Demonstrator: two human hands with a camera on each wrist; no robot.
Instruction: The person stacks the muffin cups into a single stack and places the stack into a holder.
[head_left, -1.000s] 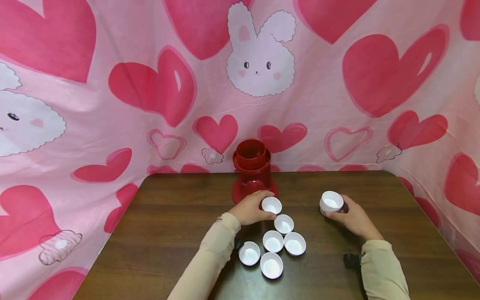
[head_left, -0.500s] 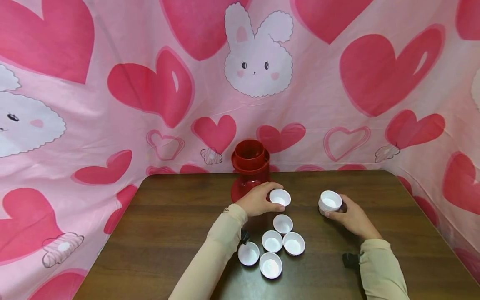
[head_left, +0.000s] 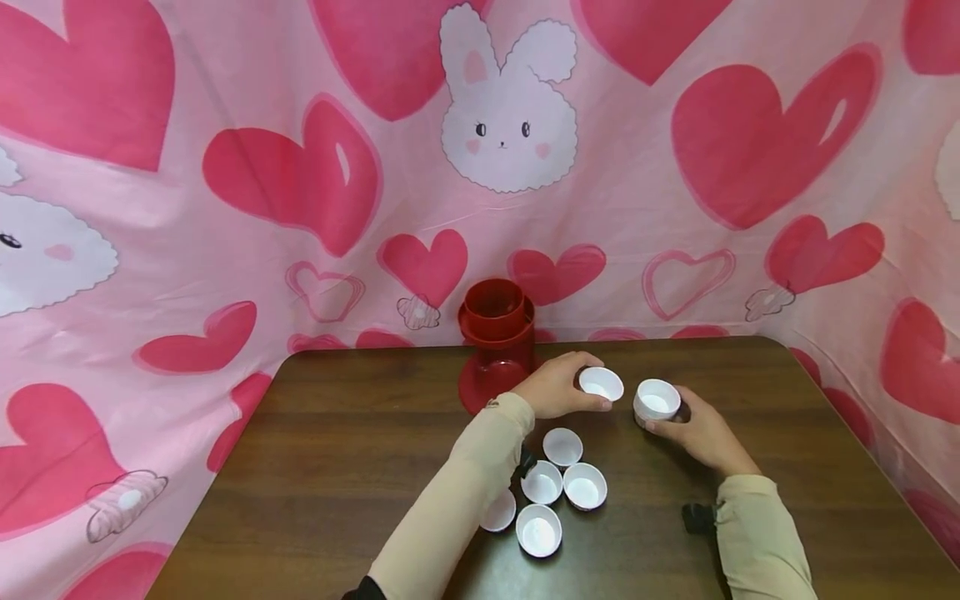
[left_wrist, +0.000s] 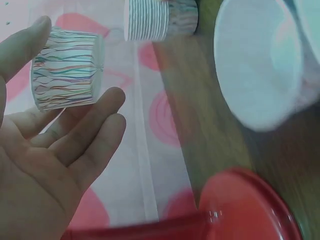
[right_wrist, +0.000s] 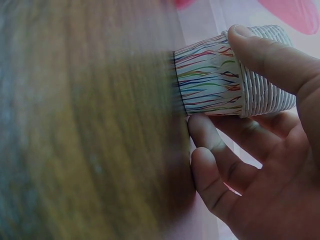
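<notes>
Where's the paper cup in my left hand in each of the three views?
Head view: the paper cup sits centre-right, gripped by the left hand, just left of the cup stack.
Left wrist view: upper left, pinched between thumb and fingers.
Right wrist view: not in it; only the right hand holding the stack.
Shared landmark: the cup stack.

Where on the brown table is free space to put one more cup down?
The dark wooden table is bare across its left half, left of the red plastic jar, and along the right edge beyond the right hand. The centre is crowded by loose white paper cups.
</notes>
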